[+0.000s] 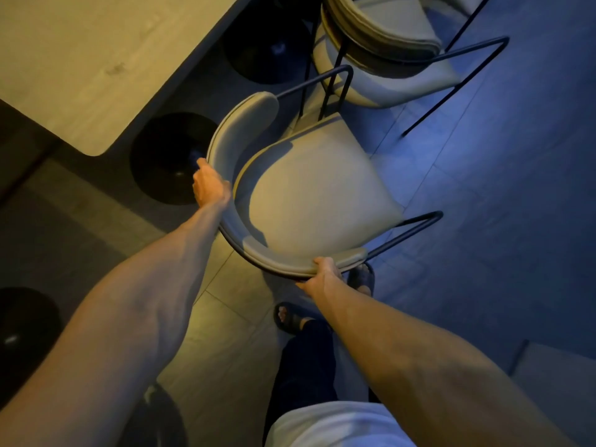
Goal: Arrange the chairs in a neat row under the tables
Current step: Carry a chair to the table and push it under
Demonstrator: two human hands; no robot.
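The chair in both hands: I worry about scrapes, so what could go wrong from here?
The chair hangs crooked to the table, so its metal leg may catch the next chair. The right hand grips just above a sandalled foot, which a set-down leg could hit.

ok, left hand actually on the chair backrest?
Touching. Head view shows the left hand wrapped around the curved backrest of the chair, fingers hidden behind its outer edge.

Two bare forearms reach up from the bottom of the frame. The left hand (210,185), at centre left, is curled closed. The right hand (324,274), lower centre, is likewise clenched, thumb on top.
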